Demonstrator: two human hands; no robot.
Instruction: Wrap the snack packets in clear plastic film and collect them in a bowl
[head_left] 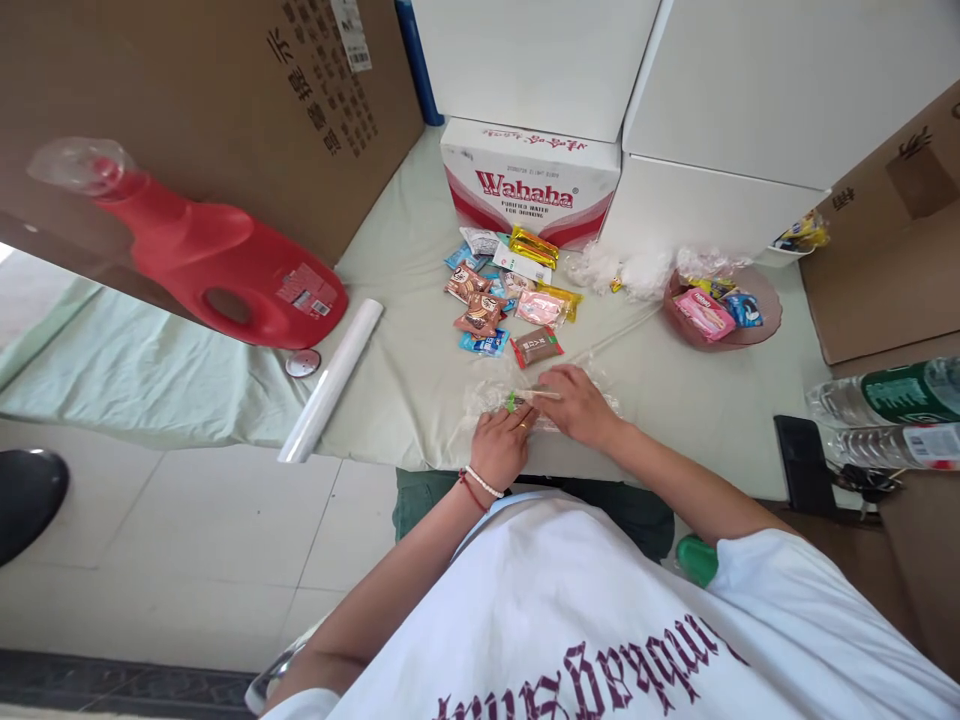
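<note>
One sheet of clear film [486, 386] lies near our side of the table [675, 425]. Our L hand [501, 446] presses on it, fingers stretched fwd; our R hand [577, 405] comes in w/ fingers bent, prob. to hold it flat. We can't tell if either pinches anything. Sm. green item [511, 402] shows by our L fingertips. Snack pile [517, 285] sits just beyond, prob. for quick reach; white roll [334, 380] lies off L, maybe for elbow room.
</note>
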